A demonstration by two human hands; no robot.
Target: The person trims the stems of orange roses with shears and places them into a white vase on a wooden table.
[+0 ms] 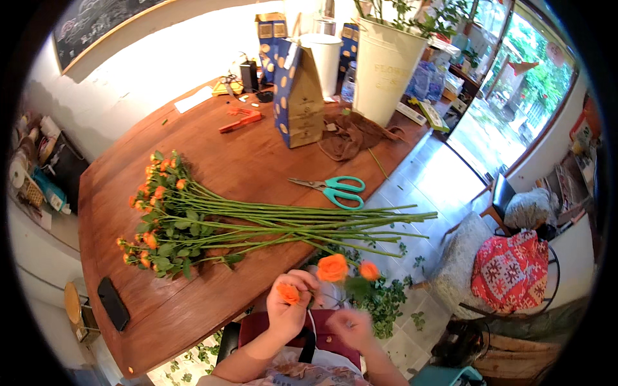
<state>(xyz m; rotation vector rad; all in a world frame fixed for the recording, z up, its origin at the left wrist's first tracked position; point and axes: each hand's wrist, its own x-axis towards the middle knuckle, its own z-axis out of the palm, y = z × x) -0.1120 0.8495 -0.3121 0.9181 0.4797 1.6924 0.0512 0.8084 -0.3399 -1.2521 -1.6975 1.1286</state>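
Note:
My left hand is closed round a rose stem near the table's front edge, with orange blooms and a few green leaves rising around its fingers. My right hand, smeared by motion, is just to the right below the flowers; whether its fingers hold anything cannot be made out. Beyond them lies a bundle of orange roses, heads to the left and long bare stems running right past the table edge. Turquoise-handled scissors rest just behind the stems, blades pointing left.
On the wooden table stand a blue and brown paper bag and a tall cream bucket of greenery. A brown cloth, a red stapler-like tool and a black phone lie there too. Cut leaves litter the floor.

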